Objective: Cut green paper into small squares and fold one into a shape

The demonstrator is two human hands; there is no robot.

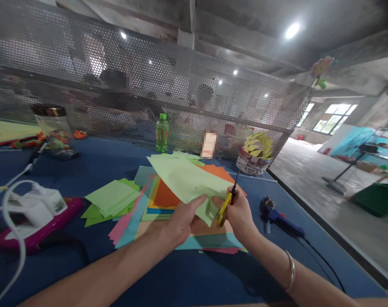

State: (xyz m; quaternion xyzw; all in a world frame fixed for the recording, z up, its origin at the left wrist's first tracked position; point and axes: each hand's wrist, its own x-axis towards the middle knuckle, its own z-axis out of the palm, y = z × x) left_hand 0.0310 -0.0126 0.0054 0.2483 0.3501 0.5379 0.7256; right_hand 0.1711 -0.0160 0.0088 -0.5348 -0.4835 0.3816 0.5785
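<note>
The sheet [181, 175] hides some of the left grip's [182, 219] fingers and part of the paper pile [163, 194]. The right grip [240, 211] covers part of the scissors [225, 209]. Blurring masks a pale item [208, 145]; people [115, 100] behind the mesh [168, 72] are indistinct. Picture edges crop the power strip [51, 230], bin [377, 198] and both forearms [130, 260].

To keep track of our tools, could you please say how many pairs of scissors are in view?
1: the yellow-handled scissors in the right hand. Others may be hidden beneath the stacked paper.
</note>
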